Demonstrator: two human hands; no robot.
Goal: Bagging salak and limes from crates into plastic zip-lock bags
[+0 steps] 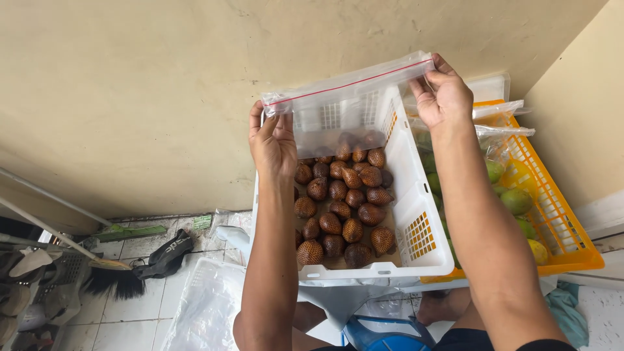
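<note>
Clear zip bag [338,107] pinched at its top corners by left hand [273,146] and right hand [443,97], stretched above white crate [416,221] of brown scaly fruit [344,208]. Step: bag held, seemingly empty; next, mouth needs parting.

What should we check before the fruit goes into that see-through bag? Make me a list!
1. Both hands hold the bag: ok. Left hand and right hand pinch the clear zip bag at its top corners.
2. Bag empty: ok, nothing inside.
3. Bag mouth open: cannot tell; the red seal line looks flat.
4. Fruit within reach: ok. Brown scaly fruits fill the white crate right below.
5. Bag free of tears: cannot tell.
</note>
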